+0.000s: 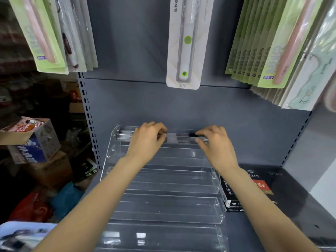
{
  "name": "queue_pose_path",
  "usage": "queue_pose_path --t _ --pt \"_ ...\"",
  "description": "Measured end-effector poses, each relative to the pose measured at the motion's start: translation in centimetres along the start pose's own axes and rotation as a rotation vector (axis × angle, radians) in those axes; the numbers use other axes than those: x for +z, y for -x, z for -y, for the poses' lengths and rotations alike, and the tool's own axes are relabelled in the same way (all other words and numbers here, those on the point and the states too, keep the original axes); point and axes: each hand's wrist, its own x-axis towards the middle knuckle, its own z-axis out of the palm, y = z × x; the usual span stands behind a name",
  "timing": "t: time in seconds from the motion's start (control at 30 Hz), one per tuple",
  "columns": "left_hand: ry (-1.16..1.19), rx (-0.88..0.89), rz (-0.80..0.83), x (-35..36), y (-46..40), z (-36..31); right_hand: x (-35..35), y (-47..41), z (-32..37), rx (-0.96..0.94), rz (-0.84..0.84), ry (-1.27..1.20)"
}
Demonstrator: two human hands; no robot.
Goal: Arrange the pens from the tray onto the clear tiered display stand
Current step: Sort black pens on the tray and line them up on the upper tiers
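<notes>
At the shelf: grey shelving unit [145,106] fills the view, packaged toothbrushes [183,42] hanging at 12 o'clock, more packs at 10 and 2.
Stand: clear tiered stand [163,188] on the shelf, steps rising away from the viewer; lower tiers hold no pens that can be made out.
Boxes: dark box [234,197] touching the stand's right side at 3 o'clock; cartons [36,142] off the shelf at 9 o'clock.
Tray: not identifiable in view.
Left hand: left hand [147,140] over the top tier at 11 o'clock, fingers curled onto the pens' left part; appears to grip them, though blur hides the contact.
Right hand: right hand [216,142] at 1 o'clock, thumb and fingers pinching the right end of the pens.
Pens: pens [174,138], clear barrels with dark parts, lie in the top tier between the hands; more barrels show left of the left hand. Count cannot be told.
Axis: long axis runs 9 to 3 o'clock, parallel to the tier's front lip; dark section sits toward 3. Tip or cap end cannot be told.
Step in hand, judged: seating pens in the top tier.
Method advised: keep barrels level and parallel to the lip, lower both ends together, press them back against the riser, release only once they rest flat.
</notes>
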Motion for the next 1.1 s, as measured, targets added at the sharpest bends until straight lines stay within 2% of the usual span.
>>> queue_pose_path --t 0.1,0.27,0.4,0.53,0.73,0.87,1.0,1.1 --pt "0.127 -0.14 -0.081 -1.5 3.3 0.7 1.1 1.4 3.7 -0.04 0.076 -0.221" --pt "0.062 -0.249 -0.087 -5.3 11.0 4.3 4.4 5.3 12.5 -0.084 0.26 -0.445" --pt "-0.002 -0.394 -0.049 -9.5 18.6 10.0 8.9 10.0 21.1 -0.14 0.404 -0.516" --pt "-0.053 -0.512 0.058 -13.2 26.3 16.9 13.7 15.2 28.5 -0.17 0.566 -0.533" --pt "-0.068 -0.673 0.314 -17.5 38.0 27.7 22.3 23.1 37.6 -0.068 0.874 -0.445" --pt "-0.044 -0.646 0.447 -17.6 43.2 32.7 26.6 26.8 39.5 0.024 1.015 -0.35" --pt "-0.071 -0.565 0.641 -17.0 46.5 34.8 29.1 29.6 40.4 -0.028 1.16 -0.256" --pt "-0.093 -0.49 0.698 -16.9 47.7 35.5 30.0 30.6 41.1 -0.058 1.129 -0.191"
